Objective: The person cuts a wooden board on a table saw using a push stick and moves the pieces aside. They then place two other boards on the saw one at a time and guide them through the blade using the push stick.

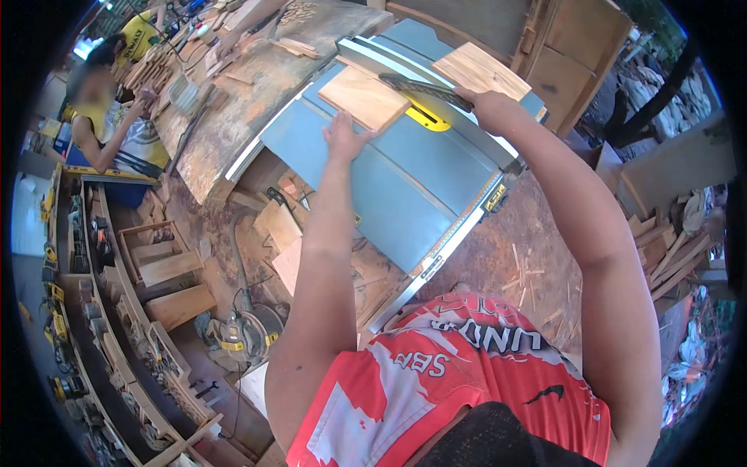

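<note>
On the blue-grey top of a table saw (405,202) lies a light wooden board (360,97), just left of the yellow throat plate (429,118). My left hand (345,140) rests flat with its fingers spread at the board's near edge. With my right hand (494,110) I grip a long, dark, narrow stick (424,87) that slants across the saw, its far end near the board's right edge. A second wooden board (482,68) sits beyond the stick, close to my right hand. The blade itself does not show.
A stained workbench (249,86) with wood offcuts adjoins the saw at the left. A person (101,128) sits beside it. Tool shelves (117,327) curve along the lower left, near a corded power tool (241,335). Scrap wood (673,249) is piled at the right.
</note>
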{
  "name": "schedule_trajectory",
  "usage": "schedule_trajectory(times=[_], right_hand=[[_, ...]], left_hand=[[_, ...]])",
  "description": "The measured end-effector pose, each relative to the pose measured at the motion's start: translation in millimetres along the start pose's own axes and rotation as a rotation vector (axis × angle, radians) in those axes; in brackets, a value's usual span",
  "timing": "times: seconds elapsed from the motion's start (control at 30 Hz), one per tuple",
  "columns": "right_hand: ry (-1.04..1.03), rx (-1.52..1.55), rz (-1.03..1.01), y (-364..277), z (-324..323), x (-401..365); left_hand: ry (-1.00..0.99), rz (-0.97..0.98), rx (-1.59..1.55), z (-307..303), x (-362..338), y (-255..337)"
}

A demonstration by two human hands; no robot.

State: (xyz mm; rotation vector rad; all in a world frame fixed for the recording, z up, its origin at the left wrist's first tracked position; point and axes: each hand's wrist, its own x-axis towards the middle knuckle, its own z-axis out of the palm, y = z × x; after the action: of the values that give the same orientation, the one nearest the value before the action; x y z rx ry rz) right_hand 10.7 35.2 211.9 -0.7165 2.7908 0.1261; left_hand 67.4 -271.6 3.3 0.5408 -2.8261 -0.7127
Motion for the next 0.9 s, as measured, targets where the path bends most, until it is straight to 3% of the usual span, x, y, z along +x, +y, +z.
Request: schedule_trajectory(times=[0.4, 0.47, 0.5, 0.67, 0.73, 0.8, 0.87, 0.9], right_hand=[[0.084, 0.015, -0.150, -74.4, -18.7, 147.7], [0.388, 0.215, -0.187, -109.0, -22.2, 179.9], [0.422, 0.311, -0.186, -125.3, -32.0, 183.8], [0.608, 0.399, -0.311, -115.6, -68.2, 105.6], [0.742, 0.498, -0.403, -68.4, -53.3, 74.7], [0.639, 0.577, -0.397, -18.6, -31.1, 22.8], [0.777, 0.549, -0.492, 23.8, -0.5, -39.8], [0.708, 0.567, -0.418, 45.1, 19.1, -72.1]], left_hand=[[0.095, 0.056, -0.029, -20.2, 32.1, -28.1], [-0.062, 0.010, 0.178, -36.3, 28.2, -21.4], [-0.050, 0.008, 0.177, -40.2, 25.5, -21.0], [0.041, 0.061, 0.137, -32.0, -24.9, -32.8], [0.054, 0.070, 0.144, -23.6, -55.9, -29.3], [0.080, 0.089, 0.160, -24.0, -84.4, -19.3], [0.059, 0.085, 0.109, -19.8, -125.3, 3.3], [0.040, 0.093, 0.108, -13.7, -147.3, 14.3]])
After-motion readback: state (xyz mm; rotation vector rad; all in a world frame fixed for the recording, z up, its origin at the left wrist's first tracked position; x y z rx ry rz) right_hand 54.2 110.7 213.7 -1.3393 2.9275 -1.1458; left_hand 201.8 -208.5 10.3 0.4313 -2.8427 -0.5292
